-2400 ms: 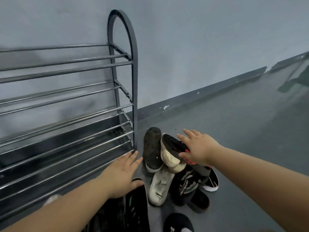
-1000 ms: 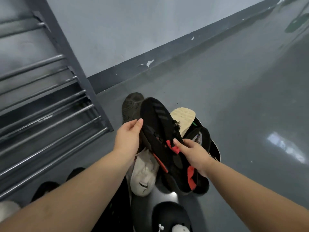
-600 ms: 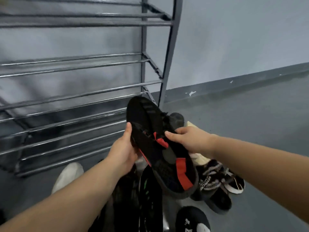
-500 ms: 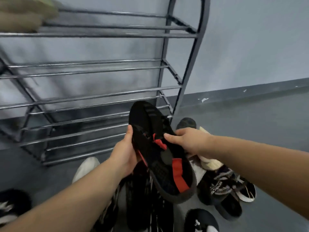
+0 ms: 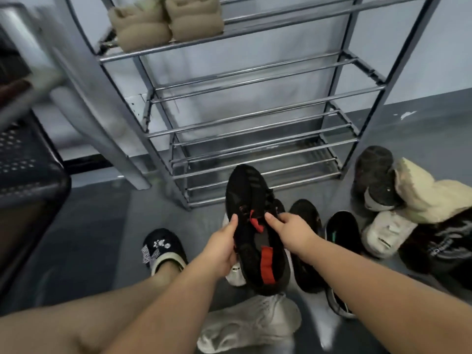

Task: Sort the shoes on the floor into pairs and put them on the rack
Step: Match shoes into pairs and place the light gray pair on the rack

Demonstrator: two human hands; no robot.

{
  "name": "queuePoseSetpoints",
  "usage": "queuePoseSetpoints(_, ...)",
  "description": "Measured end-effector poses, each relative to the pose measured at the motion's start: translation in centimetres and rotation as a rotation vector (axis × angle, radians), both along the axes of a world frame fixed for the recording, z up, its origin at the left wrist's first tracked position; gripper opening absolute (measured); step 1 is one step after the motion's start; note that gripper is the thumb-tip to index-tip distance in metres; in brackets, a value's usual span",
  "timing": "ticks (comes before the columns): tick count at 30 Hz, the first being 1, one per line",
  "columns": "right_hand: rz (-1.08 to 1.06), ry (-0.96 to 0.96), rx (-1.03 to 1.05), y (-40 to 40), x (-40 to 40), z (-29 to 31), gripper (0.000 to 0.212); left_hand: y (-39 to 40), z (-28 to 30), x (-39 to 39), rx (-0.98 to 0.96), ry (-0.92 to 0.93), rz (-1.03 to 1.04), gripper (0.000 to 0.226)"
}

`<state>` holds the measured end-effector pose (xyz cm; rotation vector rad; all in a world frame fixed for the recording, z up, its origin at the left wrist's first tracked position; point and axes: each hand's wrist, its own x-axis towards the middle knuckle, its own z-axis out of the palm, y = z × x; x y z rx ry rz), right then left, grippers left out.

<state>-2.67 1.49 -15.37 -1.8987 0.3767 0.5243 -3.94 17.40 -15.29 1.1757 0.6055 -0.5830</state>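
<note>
Grey floor (image 5: 89, 226) and a pale wall are seen from the head view, with a metal rack (image 5: 255, 118) standing against the wall straight ahead; a pair of tan shoes (image 5: 166, 24) is already set on an upper shelf, while the lower shelves appear bare.

A black sneaker with red tabs (image 5: 255, 226) is held up between both hands, just in front of the rack's bottom shelves; its long axis runs away from the body, toe toward the rack and heel toward the person; the left hand (image 5: 222, 249) is curled round its left side, and the right hand (image 5: 288, 231) pinches its collar beside the red tab, so both hands are closed on the one shoe.

More shoes are scattered on the floor: black ones (image 5: 306, 241) just right of the held sneaker, a white one (image 5: 250, 325) below it, and a heap (image 5: 398, 200) farther right; the match is judged to lie among the black ones, nearer the right hand, though this cannot be told for certain; the rack itself lies straight ahead, equally near both hands.
</note>
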Motion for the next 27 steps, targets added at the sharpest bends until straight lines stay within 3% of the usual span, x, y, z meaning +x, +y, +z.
queuePoseSetpoints(6, -0.199, 0.126, 0.143, 0.2, -4.5, -4.2, 0.041, -0.2, -3.3, -2.0, 0.002, 0.082, -0.127, 0.038)
queuePoseSetpoints(11, -0.323, 0.206, 0.186, -0.3, -6.1, -5.6, 0.043, -1.2, -4.6, -2.6, 0.014, 0.104, -0.261, 0.038)
queuePoseSetpoints(21, -0.234, 0.275, 0.154, 0.5, -5.2, -7.8, 0.044, -0.8, -5.9, -1.8, 0.191, 0.128, -0.21, 0.034)
queuePoseSetpoints(27, -0.21, 0.281, 0.205, 5.2, -3.2, -8.2, 0.035, 3.4, -7.2, -0.7, 0.228, 0.154, 0.002, 0.036)
